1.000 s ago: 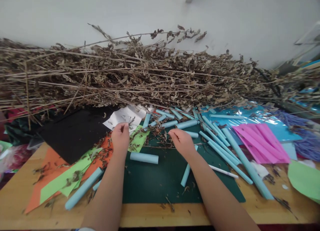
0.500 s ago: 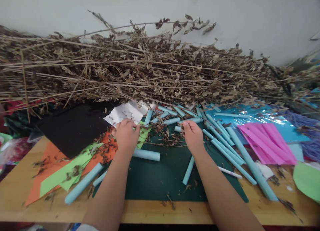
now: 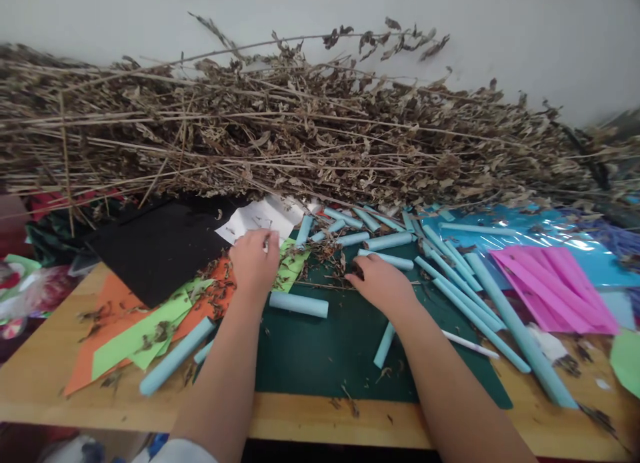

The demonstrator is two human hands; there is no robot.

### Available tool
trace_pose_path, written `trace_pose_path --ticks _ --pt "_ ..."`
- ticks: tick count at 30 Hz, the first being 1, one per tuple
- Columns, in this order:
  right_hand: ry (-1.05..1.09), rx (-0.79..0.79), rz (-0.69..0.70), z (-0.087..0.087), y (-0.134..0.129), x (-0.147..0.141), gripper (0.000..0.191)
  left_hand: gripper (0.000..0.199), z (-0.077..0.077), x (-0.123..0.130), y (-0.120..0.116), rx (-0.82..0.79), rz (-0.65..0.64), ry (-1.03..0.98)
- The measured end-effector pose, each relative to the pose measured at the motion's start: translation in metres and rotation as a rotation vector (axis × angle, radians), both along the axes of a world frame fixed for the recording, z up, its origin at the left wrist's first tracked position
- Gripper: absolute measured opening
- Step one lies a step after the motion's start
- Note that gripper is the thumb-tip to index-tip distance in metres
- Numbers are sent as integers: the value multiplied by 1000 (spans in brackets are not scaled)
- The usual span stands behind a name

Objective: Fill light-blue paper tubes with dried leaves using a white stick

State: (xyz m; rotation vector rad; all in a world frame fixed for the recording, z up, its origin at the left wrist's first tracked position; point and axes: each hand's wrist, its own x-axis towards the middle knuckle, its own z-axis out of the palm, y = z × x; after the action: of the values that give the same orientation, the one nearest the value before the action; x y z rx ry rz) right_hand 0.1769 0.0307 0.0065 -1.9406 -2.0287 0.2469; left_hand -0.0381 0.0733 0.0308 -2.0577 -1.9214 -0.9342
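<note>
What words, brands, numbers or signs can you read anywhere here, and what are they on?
No words, brands, numbers or signs can be read.
Blue rolls: no readable writing.
White stick: any print is too small to read.
Shiny blue packet: nothing legible.
Wrappers at the left edge: too blurred to read.

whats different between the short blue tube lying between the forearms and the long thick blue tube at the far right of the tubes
The short tube is far shorter than the long tube. The short tube lies nearly crosswise; the long tube slants toward the near right. The short tube lies on the green mat; the long tube's near end is over the wooden table. Both are pale blue.
</note>
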Motion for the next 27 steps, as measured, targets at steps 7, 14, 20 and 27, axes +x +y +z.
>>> trace_pose_path --ticks 7,14,20,27 --pt "109 8 4 -3 4 5 20 24 -9 49 -26 -142 -717 271" --pt "501 66 -71 -2 9 12 21 35 -19 62 -29 -415 -509 342" --pt "904 24 -154 -10 16 8 29 25 -19 65 -23 -457 -486 363" --pt "1144 -16 -183 -16 17 0 32 11 -18 63 -17 -403 -539 240"
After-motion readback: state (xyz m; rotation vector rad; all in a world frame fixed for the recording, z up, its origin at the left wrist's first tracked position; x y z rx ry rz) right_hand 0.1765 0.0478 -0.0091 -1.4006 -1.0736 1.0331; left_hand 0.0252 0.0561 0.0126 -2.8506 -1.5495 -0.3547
